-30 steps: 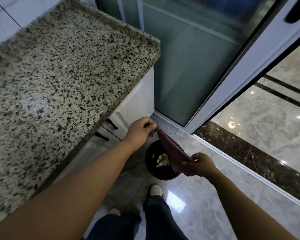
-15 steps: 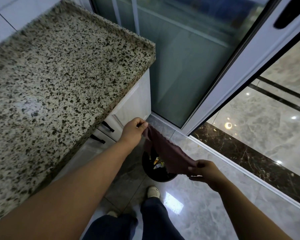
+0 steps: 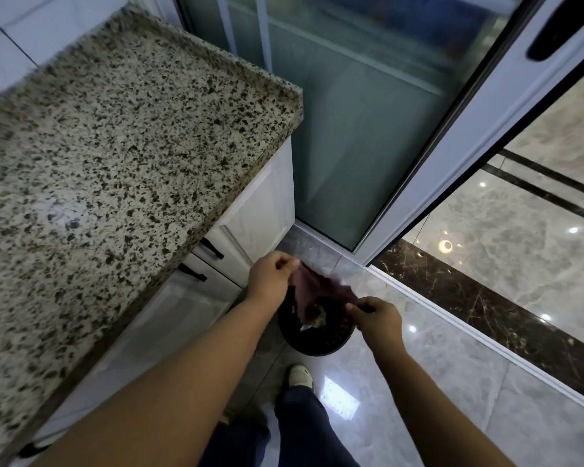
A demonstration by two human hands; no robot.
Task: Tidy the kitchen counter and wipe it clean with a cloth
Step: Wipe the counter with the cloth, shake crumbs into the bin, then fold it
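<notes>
Cloth (image 3: 312,291) handling is the step in hand: the dark red cloth is stretched between both hands directly above the bin (image 3: 314,335). The left hand (image 3: 270,276) pinches one corner between curled fingers (image 3: 285,264) and thumb. The right hand (image 3: 378,318) pinches the opposite edge in the same way. Neither hand is open, and neither holds anything else.

Judged from this position, the cloth is being shaken out or emptied over the bin, so that crumbs gathered in wiping fall in. The cloth is blurred at its middle, which suits a shake, though this cannot be confirmed.

Position of parts:
- The cloth hangs between the two sets of fingers and sags below them toward the bin mouth.
- The bin stands on the floor (image 3: 452,399) beneath the fingers, beside the cabinet (image 3: 257,210).
- The surface (image 3: 115,146) lies above and to the left of the left fingers, well apart from the cloth.

Container contents: the dark round bin holds scraps, among them yellowish and pale pieces, partly hidden by the cloth. Exact items cannot be told.

Next move, as a judgement: keep both pinches firm, keep the cloth over the bin mouth so debris falls inside, then lift the cloth clear and carry it back up to the surface.
</notes>
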